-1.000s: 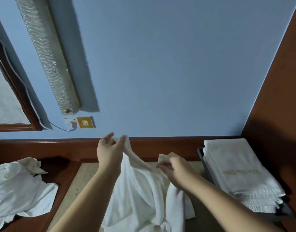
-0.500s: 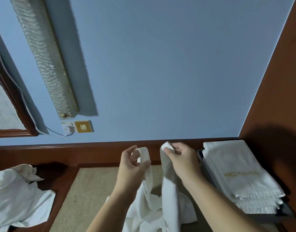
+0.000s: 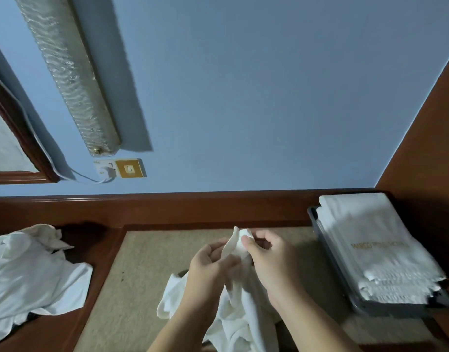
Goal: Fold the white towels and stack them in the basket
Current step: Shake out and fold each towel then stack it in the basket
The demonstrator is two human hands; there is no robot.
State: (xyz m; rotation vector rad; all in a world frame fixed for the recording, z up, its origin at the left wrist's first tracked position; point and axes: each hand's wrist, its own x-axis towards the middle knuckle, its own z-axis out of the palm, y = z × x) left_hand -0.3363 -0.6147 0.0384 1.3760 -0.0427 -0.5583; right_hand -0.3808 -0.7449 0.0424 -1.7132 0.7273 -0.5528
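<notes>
Above the beige mat (image 3: 147,275), 2 raised hands close together, left hand (image 3: 208,265) and right hand (image 3: 271,260) fingers pinching white towel (image 3: 237,243).

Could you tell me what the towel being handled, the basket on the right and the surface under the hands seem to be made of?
The towel in hand looks like soft white cotton terry: matte, limp folds. The basket seems to be dark grey plastic, judging by its smooth thin rim. The beige surface looks like woven matting or fabric, though the texture is too blurred to be sure.

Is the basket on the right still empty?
No, the basket already holds a stack of folded towels with gold lettering on top.
</notes>
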